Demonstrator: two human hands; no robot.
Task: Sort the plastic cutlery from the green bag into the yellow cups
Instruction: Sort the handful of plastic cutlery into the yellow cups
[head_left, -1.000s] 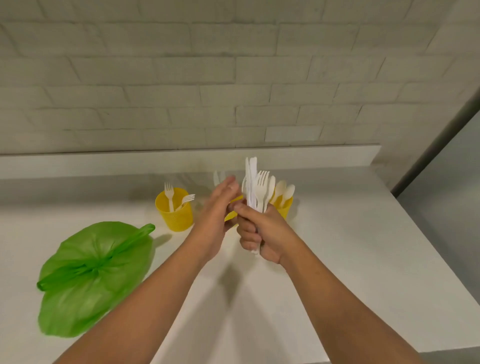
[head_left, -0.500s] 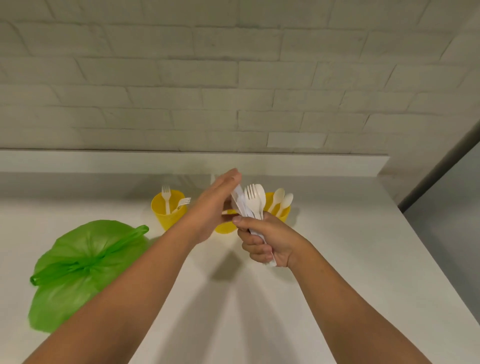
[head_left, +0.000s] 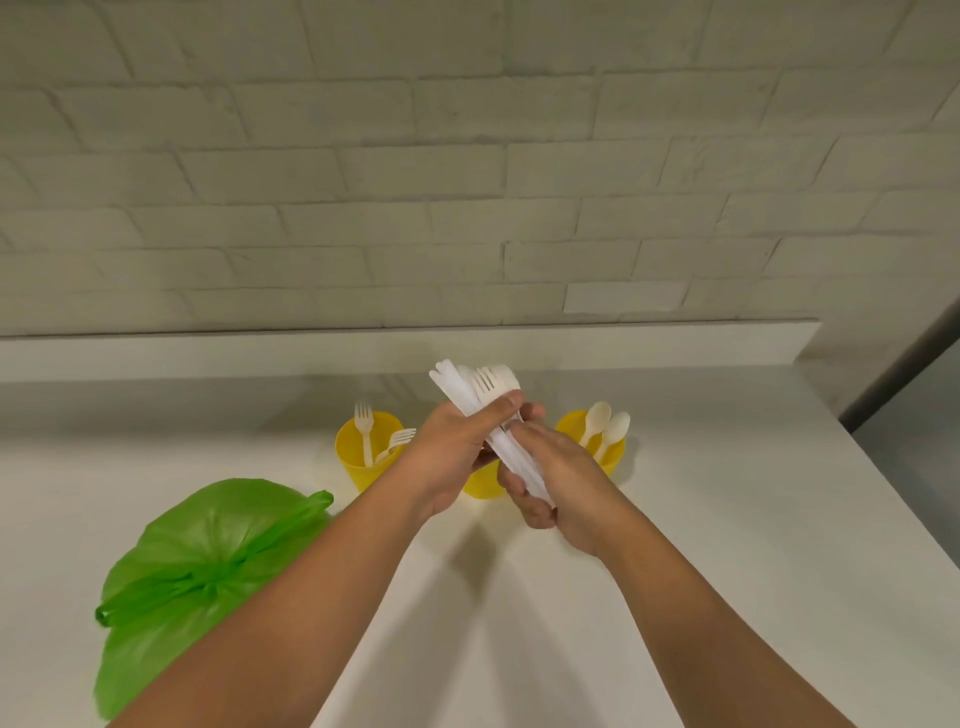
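On a white counter, a green bag lies at the left. The left hand and right hand both grip a bundle of white plastic cutlery above three yellow cups. The left cup holds forks, the right cup holds spoons, and the middle cup is mostly hidden.

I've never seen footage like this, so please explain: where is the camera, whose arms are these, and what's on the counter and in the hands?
No machine here: a person wears one camera on the head, looking forward and down, so the bare arms are their own. The left hand and the right hand both grip one bundle of white plastic cutlery. On the white counter stand three yellow cups: the left cup holds forks, the right cup spoons, the middle cup is mostly hidden behind the hands. A green bag lies at the left.
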